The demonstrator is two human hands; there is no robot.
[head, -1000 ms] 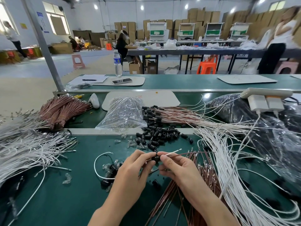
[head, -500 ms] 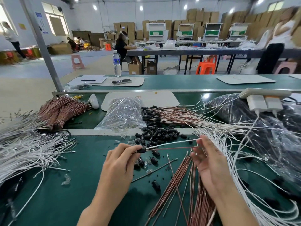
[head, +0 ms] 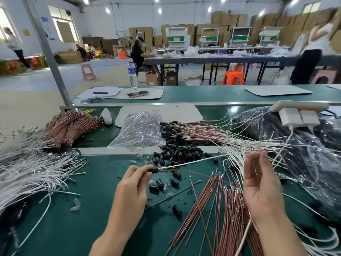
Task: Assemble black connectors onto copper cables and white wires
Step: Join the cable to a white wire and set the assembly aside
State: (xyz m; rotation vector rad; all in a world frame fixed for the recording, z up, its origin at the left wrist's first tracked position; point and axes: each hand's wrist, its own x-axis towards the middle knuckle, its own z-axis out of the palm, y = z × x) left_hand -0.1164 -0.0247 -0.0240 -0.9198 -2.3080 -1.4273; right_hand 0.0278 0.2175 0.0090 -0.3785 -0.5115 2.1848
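Step in hand, as judged: one unit looks assembled and ready to be cleared from the work zone. Landmark: the loose connector pile (head: 177, 150). In front of it, the left hand (head: 132, 183) pinches a black connector (head: 154, 170) between thumb and forefinger. A white wire (head: 203, 159) and a copper cable (head: 193, 172) run from it toward the right. Right of the pile, the right hand (head: 258, 182) is raised, fingers straight and close together, gripping nothing. The next move likely calls for laying the unit on the finished bundle (head: 193, 130) just behind the pile. Surroundings: stacked cartons (head: 230, 21) far behind the pile, the green bench (head: 73, 228) beneath it, a clear bag (head: 140, 130) just left.
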